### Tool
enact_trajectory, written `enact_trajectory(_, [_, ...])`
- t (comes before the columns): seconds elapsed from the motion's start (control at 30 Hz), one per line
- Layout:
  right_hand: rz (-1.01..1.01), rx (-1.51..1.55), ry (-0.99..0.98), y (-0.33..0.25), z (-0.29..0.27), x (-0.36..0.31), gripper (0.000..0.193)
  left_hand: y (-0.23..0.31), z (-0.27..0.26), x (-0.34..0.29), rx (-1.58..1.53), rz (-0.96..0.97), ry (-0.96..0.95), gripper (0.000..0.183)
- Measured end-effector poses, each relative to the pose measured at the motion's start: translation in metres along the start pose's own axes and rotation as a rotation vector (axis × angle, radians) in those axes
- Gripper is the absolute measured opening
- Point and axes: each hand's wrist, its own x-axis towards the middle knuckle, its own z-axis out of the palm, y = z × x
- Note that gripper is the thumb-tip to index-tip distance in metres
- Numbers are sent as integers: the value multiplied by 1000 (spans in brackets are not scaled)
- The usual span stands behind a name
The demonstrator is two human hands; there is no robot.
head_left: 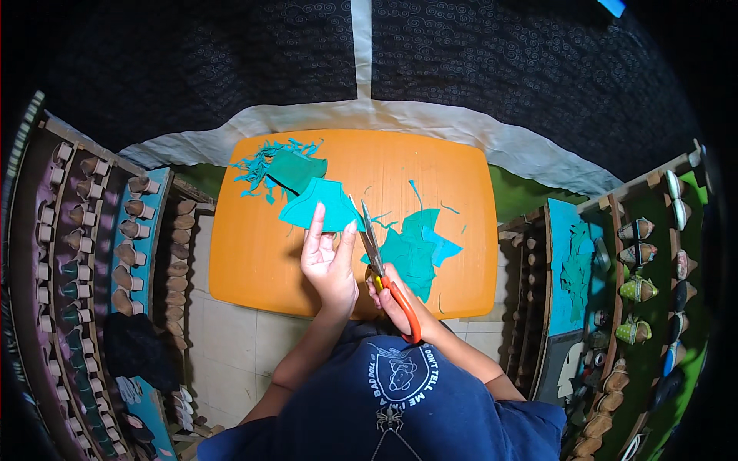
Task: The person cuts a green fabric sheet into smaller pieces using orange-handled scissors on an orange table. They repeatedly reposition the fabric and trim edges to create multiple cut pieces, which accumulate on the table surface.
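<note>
On your far left stand shelves (84, 253) of small shoe forms in rows, with a dark cloth (134, 349) lying low on them. Next comes the orange worktop (254, 261). At its back left corner lies a heap of teal scraps (280, 169), thin strips trailing off toward the edge.

Your left hand (329, 261) is closed on a teal piece (319, 206), fingers on top and thumb beneath, holding its near edge up just off the worktop; the piece lies between the scrap heap and the scissors.

Just right of it, your right hand (396, 300) has its grip wrapped through the orange handles of the scissors (373, 242). The blades are slightly parted and point away from you, touching the right edge of the piece.

Right of the blades, a second pile of teal offcuts (419, 250) rests flat on the worktop, with a few slivers near it.

On the far right, more shelves (646, 292) carry finished small shoes, and teal sheets (573, 261) hang beside them.
</note>
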Motion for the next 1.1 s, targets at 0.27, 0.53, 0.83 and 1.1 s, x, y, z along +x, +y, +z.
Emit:
enact_trajectory(0.27, [-17, 46, 38, 3, 6, 2, 40, -5, 10, -3, -1, 54, 37, 54])
enact_trajectory(0.53, [-15, 73, 46, -3, 6, 3, 36, -2, 15, -13, 9, 6, 17, 52])
enact_trajectory(0.83, [-14, 43, 59, -6, 5, 4, 40, -5, 17, -15, 3, 8, 30, 52])
enact_trajectory(1.1, [-2, 21, 62, -8, 5, 3, 43, -8, 16, -16, -2, 6, 55, 53])
